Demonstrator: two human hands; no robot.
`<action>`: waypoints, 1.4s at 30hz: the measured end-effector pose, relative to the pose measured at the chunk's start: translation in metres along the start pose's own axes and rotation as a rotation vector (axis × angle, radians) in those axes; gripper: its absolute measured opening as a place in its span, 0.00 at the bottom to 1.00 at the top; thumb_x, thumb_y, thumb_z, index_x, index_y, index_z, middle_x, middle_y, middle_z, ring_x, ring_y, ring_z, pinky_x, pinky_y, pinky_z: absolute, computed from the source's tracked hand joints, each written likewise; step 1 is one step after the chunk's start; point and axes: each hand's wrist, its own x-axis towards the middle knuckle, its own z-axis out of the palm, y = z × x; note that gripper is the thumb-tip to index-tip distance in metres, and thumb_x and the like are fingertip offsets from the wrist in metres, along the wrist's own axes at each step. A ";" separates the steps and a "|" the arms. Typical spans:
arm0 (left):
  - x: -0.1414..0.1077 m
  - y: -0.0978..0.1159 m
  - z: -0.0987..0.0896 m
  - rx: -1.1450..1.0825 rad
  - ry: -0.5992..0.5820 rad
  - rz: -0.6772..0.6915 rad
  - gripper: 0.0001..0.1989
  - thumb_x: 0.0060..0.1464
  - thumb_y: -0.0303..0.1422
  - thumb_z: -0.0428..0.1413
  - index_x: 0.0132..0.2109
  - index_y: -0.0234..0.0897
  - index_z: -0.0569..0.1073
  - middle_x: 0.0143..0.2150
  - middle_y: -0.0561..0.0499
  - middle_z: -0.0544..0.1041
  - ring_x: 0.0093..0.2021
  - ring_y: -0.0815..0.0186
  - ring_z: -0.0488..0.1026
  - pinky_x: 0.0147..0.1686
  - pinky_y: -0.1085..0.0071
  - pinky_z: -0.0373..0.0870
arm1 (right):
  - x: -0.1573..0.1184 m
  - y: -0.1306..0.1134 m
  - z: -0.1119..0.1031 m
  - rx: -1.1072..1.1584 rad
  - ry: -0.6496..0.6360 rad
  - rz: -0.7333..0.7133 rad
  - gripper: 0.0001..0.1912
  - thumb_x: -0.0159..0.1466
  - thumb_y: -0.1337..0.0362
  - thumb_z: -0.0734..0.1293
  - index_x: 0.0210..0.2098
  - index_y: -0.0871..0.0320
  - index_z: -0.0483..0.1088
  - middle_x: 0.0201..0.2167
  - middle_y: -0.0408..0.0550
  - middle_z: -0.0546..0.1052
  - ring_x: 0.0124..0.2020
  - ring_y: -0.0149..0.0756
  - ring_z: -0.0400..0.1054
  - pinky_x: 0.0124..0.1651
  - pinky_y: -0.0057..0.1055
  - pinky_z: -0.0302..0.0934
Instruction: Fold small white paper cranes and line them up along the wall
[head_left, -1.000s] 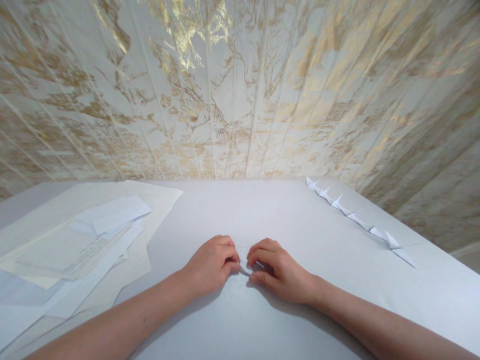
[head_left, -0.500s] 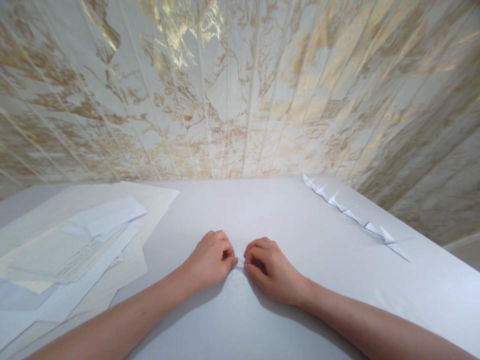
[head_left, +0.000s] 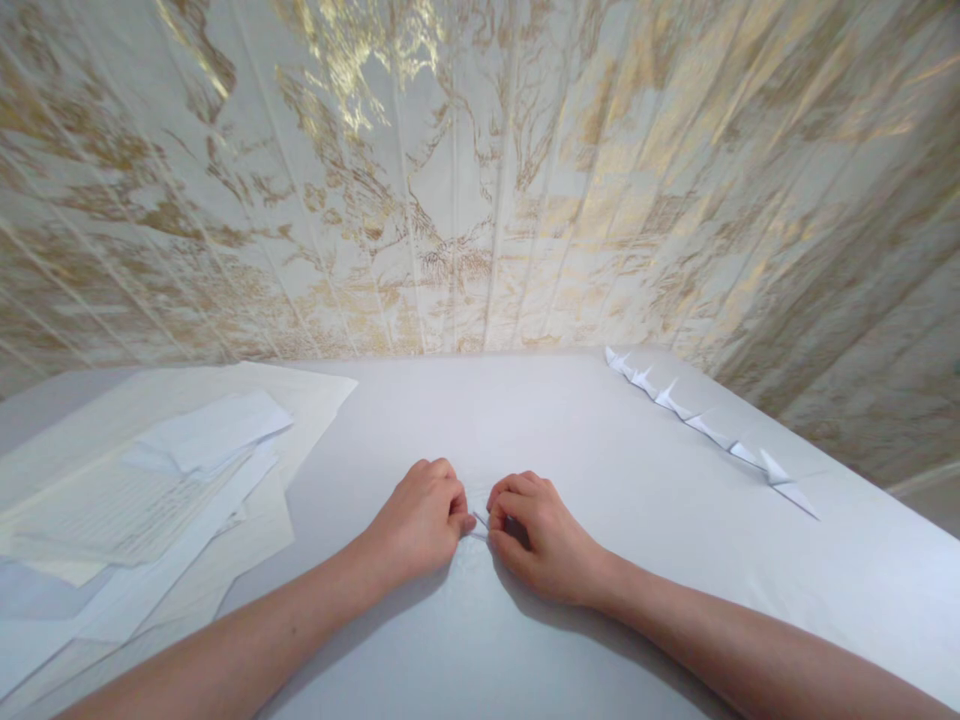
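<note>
Between my two hands, low over the white table point(head_left: 480, 640), is a small piece of folded white paper point(head_left: 480, 527). Only a thin slip of it shows; the rest is hidden by my fingers. My left hand point(head_left: 429, 515) pinches its left end between thumb and fingers. Its right end is in the closed fingertips of my right hand point(head_left: 544, 540). On the right side of the table stands a row of several folded white paper figures point(head_left: 709, 432), pointed like cranes; neither hand touches them.
Loose paper sheets point(head_left: 319, 390) are piled on the left of the table, some with lines of writing. Smaller white papers point(head_left: 217, 430) lie on top. Behind the table's far edge rises a wall point(head_left: 465, 180) with a white and gold pattern.
Both hands keep their pinch on the folded paper and have hardly moved. The view has shifted very slightly.
</note>
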 end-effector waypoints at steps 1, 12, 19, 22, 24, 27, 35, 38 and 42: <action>0.000 0.001 0.000 0.005 0.001 0.000 0.07 0.46 0.29 0.56 0.22 0.35 0.70 0.30 0.50 0.70 0.36 0.63 0.66 0.38 0.68 0.60 | 0.001 0.000 0.000 0.000 -0.001 0.002 0.05 0.53 0.75 0.61 0.25 0.59 0.66 0.30 0.46 0.70 0.35 0.36 0.60 0.41 0.34 0.52; -0.002 0.001 0.001 0.002 0.012 0.016 0.07 0.46 0.29 0.56 0.23 0.36 0.70 0.30 0.50 0.70 0.36 0.63 0.65 0.38 0.67 0.60 | 0.007 0.000 0.003 -0.011 0.027 0.072 0.06 0.59 0.68 0.61 0.26 0.59 0.64 0.26 0.43 0.69 0.31 0.33 0.59 0.37 0.31 0.50; -0.002 0.000 0.001 0.007 0.006 0.017 0.07 0.46 0.30 0.55 0.23 0.35 0.69 0.31 0.49 0.69 0.36 0.62 0.65 0.38 0.67 0.60 | 0.007 0.001 0.005 -0.075 0.016 0.050 0.02 0.56 0.70 0.64 0.27 0.59 0.64 0.29 0.44 0.68 0.34 0.35 0.59 0.38 0.32 0.49; -0.003 0.000 0.001 0.028 -0.004 0.020 0.06 0.46 0.30 0.55 0.24 0.36 0.69 0.30 0.49 0.69 0.36 0.62 0.65 0.38 0.67 0.59 | 0.006 0.001 0.003 -0.060 -0.010 0.049 0.03 0.55 0.71 0.64 0.28 0.59 0.65 0.30 0.44 0.68 0.35 0.35 0.59 0.39 0.32 0.49; -0.003 0.000 0.000 0.039 -0.012 0.030 0.05 0.46 0.30 0.55 0.24 0.36 0.68 0.31 0.50 0.69 0.36 0.62 0.65 0.38 0.67 0.59 | 0.006 0.001 0.001 -0.045 -0.022 0.047 0.04 0.54 0.72 0.64 0.28 0.58 0.65 0.30 0.44 0.69 0.35 0.35 0.59 0.39 0.32 0.50; -0.001 -0.002 -0.001 0.044 -0.034 0.046 0.04 0.46 0.28 0.54 0.26 0.36 0.67 0.31 0.50 0.68 0.36 0.63 0.64 0.38 0.67 0.59 | 0.005 0.001 0.001 -0.035 -0.030 0.046 0.06 0.54 0.74 0.64 0.29 0.58 0.65 0.31 0.44 0.69 0.36 0.35 0.59 0.40 0.33 0.50; 0.002 -0.006 -0.004 0.043 -0.069 0.067 0.03 0.45 0.24 0.52 0.27 0.37 0.66 0.31 0.51 0.68 0.36 0.63 0.64 0.37 0.68 0.58 | 0.003 0.001 0.000 -0.045 -0.036 0.026 0.10 0.54 0.74 0.64 0.35 0.58 0.67 0.34 0.46 0.71 0.38 0.37 0.60 0.42 0.36 0.52; 0.001 -0.006 -0.004 0.033 -0.071 0.060 0.04 0.44 0.24 0.52 0.29 0.37 0.65 0.32 0.51 0.69 0.36 0.63 0.64 0.37 0.68 0.59 | 0.001 0.001 -0.001 -0.059 -0.026 -0.009 0.09 0.55 0.73 0.64 0.35 0.57 0.68 0.35 0.47 0.71 0.39 0.38 0.61 0.43 0.36 0.53; -0.001 -0.008 -0.001 -0.009 -0.029 0.041 0.09 0.43 0.24 0.54 0.35 0.37 0.65 0.34 0.51 0.70 0.38 0.62 0.65 0.39 0.67 0.60 | -0.003 0.002 0.001 -0.132 0.011 -0.108 0.07 0.58 0.72 0.62 0.35 0.58 0.70 0.34 0.48 0.71 0.38 0.37 0.61 0.41 0.35 0.53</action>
